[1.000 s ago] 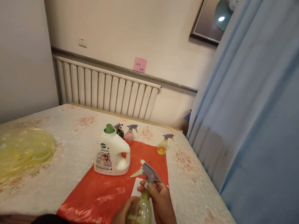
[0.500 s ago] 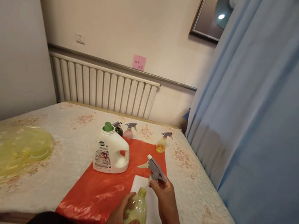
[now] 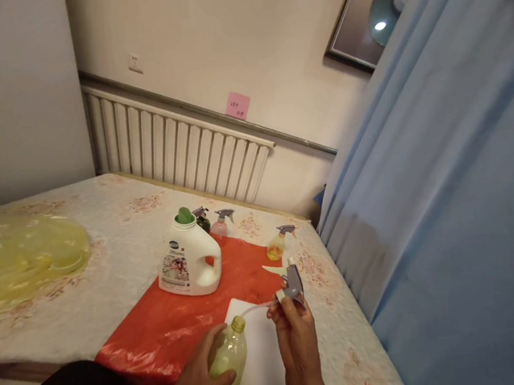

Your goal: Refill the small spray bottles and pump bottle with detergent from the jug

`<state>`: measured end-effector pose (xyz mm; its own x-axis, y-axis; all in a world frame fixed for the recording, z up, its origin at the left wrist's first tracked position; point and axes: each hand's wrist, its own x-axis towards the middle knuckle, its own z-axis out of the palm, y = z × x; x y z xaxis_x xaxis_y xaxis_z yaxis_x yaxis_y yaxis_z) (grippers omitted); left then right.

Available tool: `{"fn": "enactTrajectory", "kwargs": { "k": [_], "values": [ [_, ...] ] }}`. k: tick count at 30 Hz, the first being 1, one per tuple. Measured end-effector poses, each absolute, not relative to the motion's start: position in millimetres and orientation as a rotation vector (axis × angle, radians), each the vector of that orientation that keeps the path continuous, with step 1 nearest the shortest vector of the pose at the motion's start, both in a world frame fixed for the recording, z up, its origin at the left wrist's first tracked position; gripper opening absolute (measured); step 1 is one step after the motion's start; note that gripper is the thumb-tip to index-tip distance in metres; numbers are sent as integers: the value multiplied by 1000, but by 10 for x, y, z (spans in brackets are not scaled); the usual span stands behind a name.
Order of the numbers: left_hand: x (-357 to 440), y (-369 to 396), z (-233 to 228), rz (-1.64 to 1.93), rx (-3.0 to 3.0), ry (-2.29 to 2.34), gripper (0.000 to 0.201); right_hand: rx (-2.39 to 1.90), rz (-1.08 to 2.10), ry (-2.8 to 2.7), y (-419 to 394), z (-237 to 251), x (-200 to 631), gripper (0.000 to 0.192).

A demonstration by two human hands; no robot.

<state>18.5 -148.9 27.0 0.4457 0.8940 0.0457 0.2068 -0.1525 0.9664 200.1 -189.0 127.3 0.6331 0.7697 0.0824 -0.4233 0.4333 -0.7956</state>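
My left hand point(image 3: 206, 369) is wrapped round a pale yellow-green, see-through spray bottle point(image 3: 234, 355) with its neck uncapped and tilted slightly right. In my right hand point(image 3: 297, 335) is a grey and white trigger sprayer head point(image 3: 293, 283), held up and to the right of the bottle. A thin clear dip tube point(image 3: 257, 307) runs from the sprayer head to the bottle's mouth, its far end at or inside the neck. Beneath the bottle lies a white sheet or board point(image 3: 261, 369), on top of a red plastic sheet point(image 3: 171, 333).
A white jug with a green cap point(image 3: 191, 260) stands on the red sheet. Behind it are a dark spray bottle point(image 3: 202, 221) and a pink one point(image 3: 219, 226); a yellow one point(image 3: 275, 249) stands right. Yellow plastic point(image 3: 25, 260) lies left. A blue curtain point(image 3: 445, 197) hangs at right.
My right hand has moved the sprayer head right and away from the bottle and turned it, so more of the tube shows. The bottle in my left hand has shifted slightly left.
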Motion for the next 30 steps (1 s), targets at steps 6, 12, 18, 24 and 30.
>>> {"fn": "enactTrajectory", "kwargs": {
  "k": [6,12,18,24,30],
  "values": [
    [169,-1450,222,904,1685,1008,70,-773,848,-379,-1877,1187,2044,40],
    [141,-1335,0,947,1758,998,80,-785,881,-379,-1866,1183,2054,40],
    [116,-1255,-139,944,1827,1003,75,-770,889,-338,-1837,1177,2078,36],
    [129,-1058,-123,943,1854,1007,69,-724,887,-233,-1717,1149,2189,35],
    [197,-715,-85,925,1885,951,67,-812,724,-290,-1533,1217,2403,34]
  ]
}}
